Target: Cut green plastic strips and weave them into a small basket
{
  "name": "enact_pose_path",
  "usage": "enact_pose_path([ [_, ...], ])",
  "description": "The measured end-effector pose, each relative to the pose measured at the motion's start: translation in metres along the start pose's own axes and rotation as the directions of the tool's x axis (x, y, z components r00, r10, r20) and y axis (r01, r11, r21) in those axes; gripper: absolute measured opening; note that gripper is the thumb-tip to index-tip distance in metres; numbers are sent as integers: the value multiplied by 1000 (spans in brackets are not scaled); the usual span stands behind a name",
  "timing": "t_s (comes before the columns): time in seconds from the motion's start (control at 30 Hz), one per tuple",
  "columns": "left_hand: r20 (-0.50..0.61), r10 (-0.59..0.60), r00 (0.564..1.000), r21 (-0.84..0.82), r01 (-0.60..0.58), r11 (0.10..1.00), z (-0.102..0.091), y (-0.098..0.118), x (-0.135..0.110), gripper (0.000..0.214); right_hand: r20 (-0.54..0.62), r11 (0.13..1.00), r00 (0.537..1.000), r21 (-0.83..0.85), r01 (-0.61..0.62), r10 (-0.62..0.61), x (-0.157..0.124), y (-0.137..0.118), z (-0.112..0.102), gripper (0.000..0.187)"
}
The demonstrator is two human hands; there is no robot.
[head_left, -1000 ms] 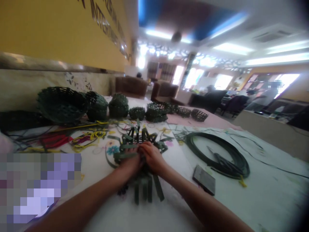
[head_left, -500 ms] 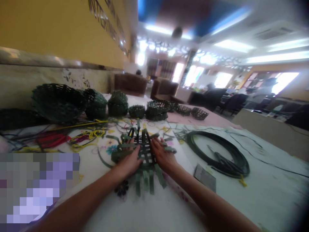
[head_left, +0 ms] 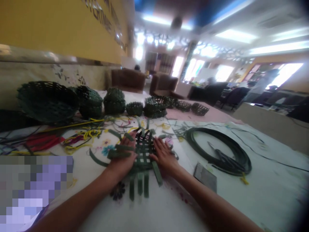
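Observation:
A woven mat of dark green flat strips (head_left: 143,157) lies on the table in front of me, its loose strip ends sticking out on all sides. My left hand (head_left: 124,158) lies along the left side of the weave, fingers stretched forward, with several strip ends crossing over it and partly hiding it. On the right side of the weave, my right hand (head_left: 165,155) rests flat with its fingers spread, and some strips show beyond its fingertips. Both palms face down, against the weave.
A coil of green strip (head_left: 193,151) with scissors (head_left: 223,158) inside it lies to the right, near a grey block (head_left: 205,176). Finished green baskets (head_left: 114,101) line the back of the table. Red strips (head_left: 43,141) and yellow strips (head_left: 84,137) are at left. A person sits behind my left arm's side, blurred out.
My right hand has flattened and spread its fingers, its thumb now apart. My left hand has shifted slightly left and its thumb has come off the middle of the weave.

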State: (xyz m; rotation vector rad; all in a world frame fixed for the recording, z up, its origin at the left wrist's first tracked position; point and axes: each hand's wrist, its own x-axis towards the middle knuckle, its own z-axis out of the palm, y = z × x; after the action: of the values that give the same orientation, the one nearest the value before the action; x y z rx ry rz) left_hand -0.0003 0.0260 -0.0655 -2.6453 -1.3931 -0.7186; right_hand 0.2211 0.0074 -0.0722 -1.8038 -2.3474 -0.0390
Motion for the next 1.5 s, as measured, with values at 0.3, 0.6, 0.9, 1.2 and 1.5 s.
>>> enact_pose_path([
  [0.3,130,-139,982,158,118,980,5,-17,4,56,10,998,1000,56,18,-18,2,9,6,69],
  [0.6,337,-173,925,111,143,983,3,-34,4,62,89,997,996,76,3,-9,1,14,7,62],
  [0.9,325,-78,942,50,65,997,-5,-40,-1,56,123,995,992,95,-17,5,2,10,3,62],
  [1.2,336,92,937,-212,-20,977,-28,-31,5,36,50,996,995,25,85,-86,-14,-28,-34,39],
  [1.5,598,324,733,-570,106,815,-97,-3,-21,54,264,966,963,258,-16,-55,-77,-96,-96,38],
])
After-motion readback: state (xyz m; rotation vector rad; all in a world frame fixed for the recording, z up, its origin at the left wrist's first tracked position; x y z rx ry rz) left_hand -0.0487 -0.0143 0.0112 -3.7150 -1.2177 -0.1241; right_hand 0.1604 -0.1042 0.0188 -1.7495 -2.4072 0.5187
